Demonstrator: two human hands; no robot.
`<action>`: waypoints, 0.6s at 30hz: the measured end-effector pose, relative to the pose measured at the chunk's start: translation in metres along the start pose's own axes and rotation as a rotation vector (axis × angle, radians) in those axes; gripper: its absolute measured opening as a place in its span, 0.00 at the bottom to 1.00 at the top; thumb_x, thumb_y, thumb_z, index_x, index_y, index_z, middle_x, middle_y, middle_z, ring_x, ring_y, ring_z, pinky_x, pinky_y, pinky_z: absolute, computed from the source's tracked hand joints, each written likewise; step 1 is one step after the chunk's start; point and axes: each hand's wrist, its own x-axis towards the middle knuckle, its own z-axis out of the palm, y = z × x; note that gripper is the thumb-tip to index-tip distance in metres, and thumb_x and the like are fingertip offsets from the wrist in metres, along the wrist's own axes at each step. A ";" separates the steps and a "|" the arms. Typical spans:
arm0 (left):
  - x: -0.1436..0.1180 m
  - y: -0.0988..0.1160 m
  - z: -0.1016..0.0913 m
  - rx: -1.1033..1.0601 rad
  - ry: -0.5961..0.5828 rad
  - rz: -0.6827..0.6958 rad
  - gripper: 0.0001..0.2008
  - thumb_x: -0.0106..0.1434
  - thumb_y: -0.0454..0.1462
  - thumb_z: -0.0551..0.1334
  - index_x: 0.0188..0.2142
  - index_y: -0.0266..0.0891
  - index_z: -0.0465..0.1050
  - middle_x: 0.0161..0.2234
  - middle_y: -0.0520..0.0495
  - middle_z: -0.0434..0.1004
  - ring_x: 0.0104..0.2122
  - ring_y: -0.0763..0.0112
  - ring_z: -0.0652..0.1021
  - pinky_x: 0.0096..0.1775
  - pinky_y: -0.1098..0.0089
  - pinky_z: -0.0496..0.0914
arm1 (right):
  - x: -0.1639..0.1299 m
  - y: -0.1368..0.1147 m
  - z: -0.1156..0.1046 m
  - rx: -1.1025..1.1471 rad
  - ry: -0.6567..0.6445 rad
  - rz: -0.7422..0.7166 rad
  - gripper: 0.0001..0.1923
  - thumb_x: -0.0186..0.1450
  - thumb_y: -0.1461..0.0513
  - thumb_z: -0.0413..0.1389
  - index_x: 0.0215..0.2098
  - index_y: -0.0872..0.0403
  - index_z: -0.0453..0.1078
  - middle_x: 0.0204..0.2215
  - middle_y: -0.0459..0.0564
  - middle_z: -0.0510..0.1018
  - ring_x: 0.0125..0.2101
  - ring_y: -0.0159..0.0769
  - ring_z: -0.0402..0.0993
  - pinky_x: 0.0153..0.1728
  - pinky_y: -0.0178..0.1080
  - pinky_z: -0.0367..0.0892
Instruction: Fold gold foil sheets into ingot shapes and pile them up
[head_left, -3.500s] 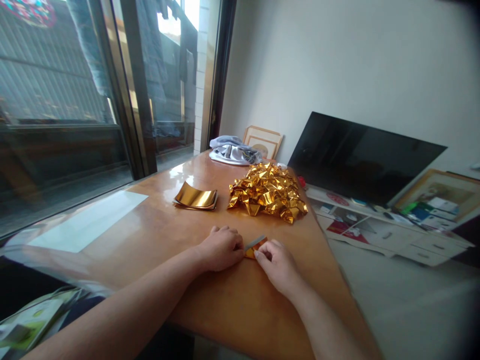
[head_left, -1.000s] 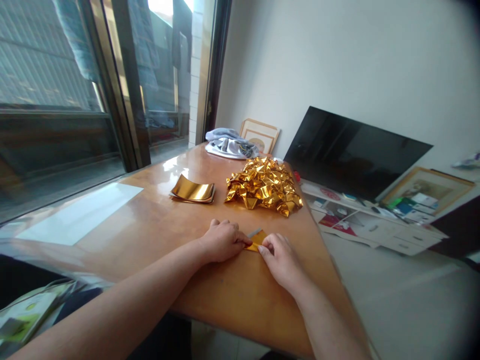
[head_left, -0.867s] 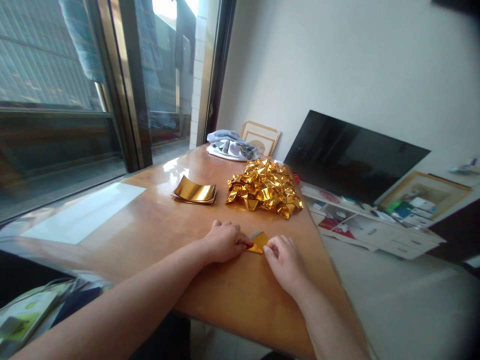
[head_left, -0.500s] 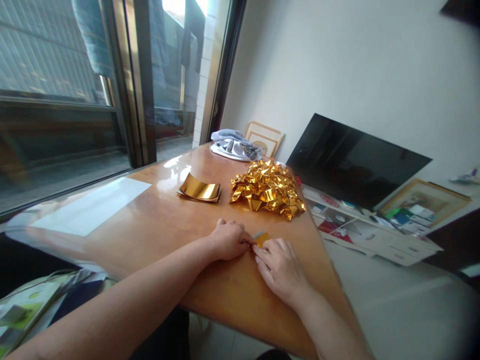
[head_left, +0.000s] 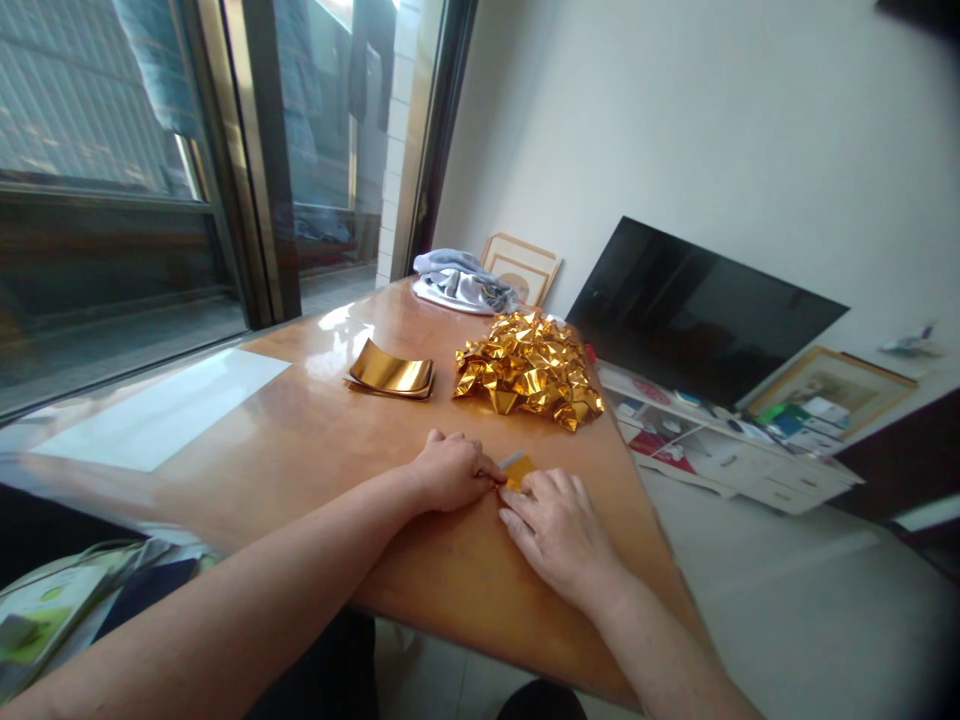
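Note:
A small piece of gold foil paper (head_left: pixel 519 470) with a greyish strip along its far edge lies on the wooden table, partly covered by my fingers. My left hand (head_left: pixel 454 470) is closed, its fingertips pinching the paper's left side. From the right, my right hand (head_left: pixel 559 530) holds the near part of the same paper down, its fingers bent together over it. Both sets of fingertips nearly meet there, and they hide the paper's near edge. Beyond my hands sits a big heap of folded gold foil pieces (head_left: pixel 532 370). To its left is a stack of curled gold foil sheets (head_left: pixel 391 372).
The wooden table (head_left: pixel 300 440) has its right edge close to my right forearm. A white sheet (head_left: pixel 165 405) lies at the left, and folded cloth (head_left: pixel 461 283) at the far end. Past the table stand a television (head_left: pixel 705 310) and a low white cabinet (head_left: pixel 742 465).
The whole view has shifted slightly. My hands stay at the foil paper, and a little more of its gold surface shows between them.

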 end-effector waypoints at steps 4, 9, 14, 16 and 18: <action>0.001 -0.001 0.001 0.009 -0.003 0.003 0.15 0.66 0.47 0.57 0.48 0.63 0.79 0.42 0.48 0.79 0.45 0.56 0.74 0.46 0.58 0.59 | -0.010 0.007 -0.002 -0.017 -0.014 0.027 0.14 0.70 0.55 0.54 0.52 0.44 0.74 0.39 0.53 0.74 0.41 0.45 0.64 0.41 0.46 0.56; 0.001 -0.001 0.001 0.003 -0.004 0.001 0.15 0.65 0.46 0.57 0.48 0.63 0.79 0.42 0.48 0.79 0.45 0.56 0.74 0.46 0.58 0.58 | -0.019 0.014 -0.007 -0.005 -0.008 0.084 0.12 0.70 0.58 0.54 0.48 0.45 0.76 0.40 0.52 0.75 0.41 0.43 0.65 0.42 0.44 0.57; 0.002 0.000 0.001 0.001 0.005 0.000 0.15 0.65 0.45 0.57 0.47 0.64 0.79 0.41 0.48 0.79 0.45 0.56 0.74 0.45 0.57 0.58 | -0.012 0.023 -0.006 0.171 0.004 0.196 0.09 0.68 0.61 0.52 0.36 0.49 0.76 0.35 0.50 0.75 0.39 0.40 0.69 0.41 0.40 0.60; 0.002 0.000 0.001 0.001 0.004 0.003 0.15 0.65 0.45 0.57 0.47 0.64 0.79 0.41 0.48 0.79 0.44 0.56 0.74 0.45 0.57 0.58 | -0.003 0.026 0.000 0.345 0.031 0.313 0.08 0.67 0.62 0.51 0.33 0.52 0.72 0.32 0.49 0.75 0.35 0.37 0.70 0.36 0.37 0.62; 0.002 0.000 0.001 -0.001 -0.002 0.010 0.15 0.65 0.45 0.57 0.47 0.64 0.79 0.41 0.48 0.79 0.44 0.56 0.74 0.45 0.57 0.58 | 0.008 0.026 0.007 0.550 0.011 0.462 0.04 0.64 0.62 0.52 0.32 0.52 0.68 0.27 0.45 0.74 0.29 0.34 0.70 0.30 0.35 0.61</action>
